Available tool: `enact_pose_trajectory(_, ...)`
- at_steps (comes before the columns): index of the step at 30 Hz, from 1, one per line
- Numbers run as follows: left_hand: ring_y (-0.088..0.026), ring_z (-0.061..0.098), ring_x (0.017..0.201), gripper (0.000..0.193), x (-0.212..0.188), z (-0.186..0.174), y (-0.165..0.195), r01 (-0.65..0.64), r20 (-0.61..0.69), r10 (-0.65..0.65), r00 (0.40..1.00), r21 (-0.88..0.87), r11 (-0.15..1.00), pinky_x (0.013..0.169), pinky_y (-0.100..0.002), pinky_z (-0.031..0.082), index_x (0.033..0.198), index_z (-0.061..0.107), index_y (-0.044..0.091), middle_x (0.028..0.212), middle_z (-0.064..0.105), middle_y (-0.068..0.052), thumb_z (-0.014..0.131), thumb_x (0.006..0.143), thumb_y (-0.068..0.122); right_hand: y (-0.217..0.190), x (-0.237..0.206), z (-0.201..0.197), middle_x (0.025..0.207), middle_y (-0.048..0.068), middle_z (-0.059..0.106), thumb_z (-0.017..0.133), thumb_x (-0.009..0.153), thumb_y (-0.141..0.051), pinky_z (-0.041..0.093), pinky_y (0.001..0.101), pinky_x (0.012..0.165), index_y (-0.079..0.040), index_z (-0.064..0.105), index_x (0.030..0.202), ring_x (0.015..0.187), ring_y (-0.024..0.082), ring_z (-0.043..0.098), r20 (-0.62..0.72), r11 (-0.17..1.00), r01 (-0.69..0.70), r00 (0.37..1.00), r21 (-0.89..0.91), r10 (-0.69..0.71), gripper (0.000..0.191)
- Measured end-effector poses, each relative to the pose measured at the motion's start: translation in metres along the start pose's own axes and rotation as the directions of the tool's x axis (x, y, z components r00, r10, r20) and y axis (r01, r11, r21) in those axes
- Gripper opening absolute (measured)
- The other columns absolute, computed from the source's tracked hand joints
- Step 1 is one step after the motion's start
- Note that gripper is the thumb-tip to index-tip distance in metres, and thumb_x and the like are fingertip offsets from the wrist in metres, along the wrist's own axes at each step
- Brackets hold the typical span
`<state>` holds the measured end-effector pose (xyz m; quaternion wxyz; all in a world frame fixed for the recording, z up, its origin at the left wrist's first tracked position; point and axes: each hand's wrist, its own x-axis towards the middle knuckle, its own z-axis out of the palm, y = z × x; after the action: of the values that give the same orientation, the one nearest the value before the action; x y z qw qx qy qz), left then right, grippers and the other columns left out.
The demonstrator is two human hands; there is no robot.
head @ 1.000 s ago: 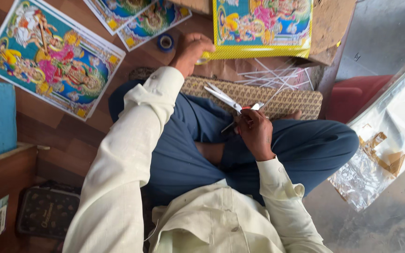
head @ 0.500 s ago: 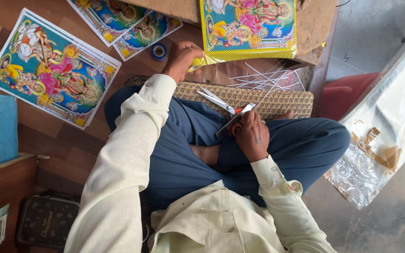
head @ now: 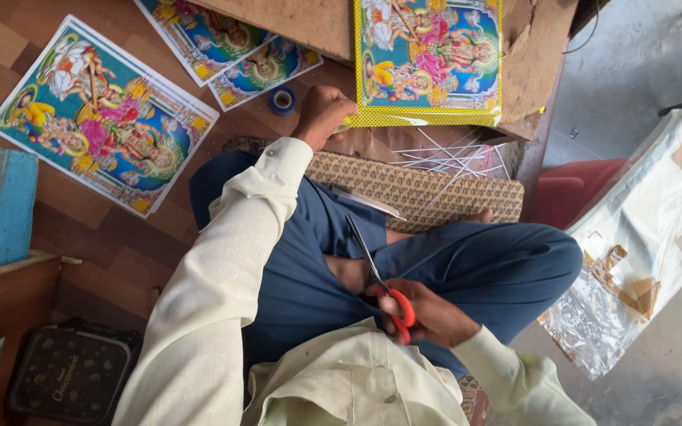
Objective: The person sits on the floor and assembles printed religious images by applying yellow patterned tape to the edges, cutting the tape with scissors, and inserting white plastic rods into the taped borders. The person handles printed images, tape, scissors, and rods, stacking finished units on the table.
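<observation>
**A:** Where are the hands, taking the woven mat across the person's knees as the landmark?

**B:** The left hand reaches past the far edge of the mat. Its fingers are curled down and press on the near left corner of a colourful yellow-bordered print, which lies on a brown wooden board beyond the mat. The cream sleeve of that arm runs back over the mat's left end.

**A:** And the right hand?

**B:** The right hand is on the near side of the mat, low over the lap in blue trousers. Its fingers are threaded through the red handles of a pair of scissors and closed round them. The blades point up towards the mat, and they look closed or nearly so.

**A:** What else lies around the mat?

**B:** Thin white paper strips are scattered on its far edge, just below the print. A small blue tape roll sits on the wooden floor beyond the mat's left end, near the left hand. Further left lies a stack of large colourful prints, with two more prints beyond the tape roll. To the right of the mat is a bundle wrapped in clear plastic.
</observation>
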<state>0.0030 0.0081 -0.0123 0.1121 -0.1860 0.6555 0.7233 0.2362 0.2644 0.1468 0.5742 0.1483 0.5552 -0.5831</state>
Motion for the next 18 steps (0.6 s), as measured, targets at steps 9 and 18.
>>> enact_pose_trajectory(9,-0.012,0.063,0.05,0.019,0.009,-0.003,-0.005,-0.006,0.019,0.007,1.0,-0.017,1.0,0.036,-0.029,0.05,0.073,0.07,0.002,0.068,0.069,-0.004,0.076,0.076,0.019,-0.017,0.077,-0.002,0.08,0.003,0.061,0.07,0.084,-0.067,0.045,0.0247,0.051,0.002,0.059,0.132,0.064,0.012,0.06,-0.17,0.872,0.488,0.863,0.033,-0.476,0.084)
enact_pose_trajectory(18,-0.012,0.06,0.051,0.017,0.023,-0.007,-0.003,0.034,0.049,-0.03,0.998,-0.088,0.996,0.036,-0.03,0.047,0.071,0.067,0.004,0.065,0.064,-0.003,0.073,0.076,0.019,-0.058,0.165,-0.019,0.073,0.009,0.061,0.069,0.097,-0.045,0.042,0.0269,0.046,0.011,0.055,0.118,0.053,0.017,0.057,-0.31,0.863,0.501,0.832,0.063,-0.46,0.062)
